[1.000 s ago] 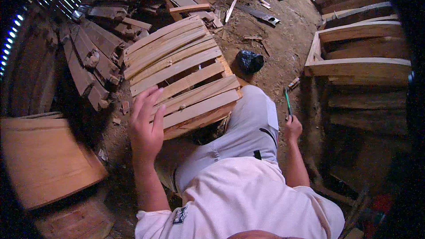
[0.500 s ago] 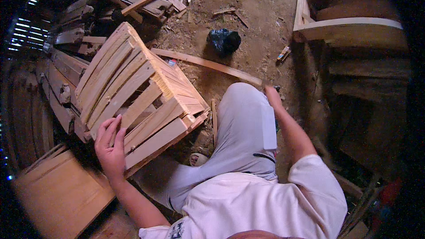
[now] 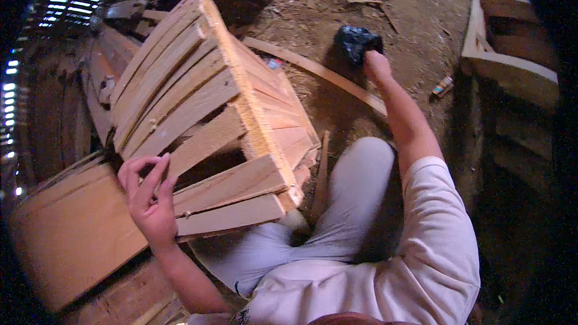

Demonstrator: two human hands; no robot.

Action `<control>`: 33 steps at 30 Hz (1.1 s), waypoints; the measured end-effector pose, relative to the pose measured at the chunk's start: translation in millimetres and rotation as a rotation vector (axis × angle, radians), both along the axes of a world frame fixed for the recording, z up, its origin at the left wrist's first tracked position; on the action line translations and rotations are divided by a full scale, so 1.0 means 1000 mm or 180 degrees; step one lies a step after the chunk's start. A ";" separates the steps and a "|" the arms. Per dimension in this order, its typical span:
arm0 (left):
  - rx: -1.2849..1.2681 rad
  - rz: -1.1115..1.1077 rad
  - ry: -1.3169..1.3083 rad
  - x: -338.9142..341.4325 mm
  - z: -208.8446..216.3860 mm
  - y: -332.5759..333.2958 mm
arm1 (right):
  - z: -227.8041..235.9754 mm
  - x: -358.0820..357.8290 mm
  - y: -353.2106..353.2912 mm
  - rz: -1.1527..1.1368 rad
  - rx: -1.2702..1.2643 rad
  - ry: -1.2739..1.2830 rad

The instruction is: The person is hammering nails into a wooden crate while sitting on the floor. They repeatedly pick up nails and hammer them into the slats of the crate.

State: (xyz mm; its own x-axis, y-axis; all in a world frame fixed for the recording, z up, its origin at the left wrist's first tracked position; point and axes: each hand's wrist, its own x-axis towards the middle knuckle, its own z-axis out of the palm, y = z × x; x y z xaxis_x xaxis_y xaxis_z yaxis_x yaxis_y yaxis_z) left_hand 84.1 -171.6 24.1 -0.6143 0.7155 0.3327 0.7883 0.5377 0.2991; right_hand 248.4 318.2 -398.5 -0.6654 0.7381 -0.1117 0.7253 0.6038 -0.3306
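A slatted wooden frame (image 3: 198, 123) made of pale boards leans across my left side, with gaps between some slats. My left hand (image 3: 149, 198) is at its near left edge, fingers curled and tips drawn together. Anything small between those tips is too small to make out. My right arm stretches forward, and my right hand (image 3: 377, 67) is at a crumpled black plastic bag (image 3: 356, 42) on the ground. The bag and the back of the hand hide its fingers, so their grip does not show.
A long thin wood strip (image 3: 319, 71) lies on the dirt floor beyond the frame. A small tube-like item (image 3: 442, 87) lies right of the bag. Another wooden frame (image 3: 509, 60) stands far right. A flat wooden panel (image 3: 72, 235) is at lower left.
My right hand has moved from beside my knee forward to the black bag. The view has shifted left and tilted. My left hand stays at the frame's edge.
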 end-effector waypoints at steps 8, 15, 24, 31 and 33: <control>-0.0002 -0.0065 0.0051 -0.003 0.002 0.001 | -0.007 -0.016 -0.007 -0.0107 0.0293 0.0311; 0.0057 -0.0032 -0.0085 -0.004 0.004 0.006 | -0.017 -0.011 0.003 -0.0726 0.0205 0.0505; 0.0058 -0.0149 -0.0034 -0.001 0.007 0.011 | -0.024 0.028 0.009 -0.0047 0.0471 0.1022; 0.0184 -0.0357 -0.0184 -0.004 0.008 0.007 | 0.029 0.076 -0.001 0.0633 0.0549 0.1199; 0.0254 -0.0311 -0.0243 -0.003 0.005 0.003 | 0.079 0.079 -0.024 0.0423 0.0407 0.1440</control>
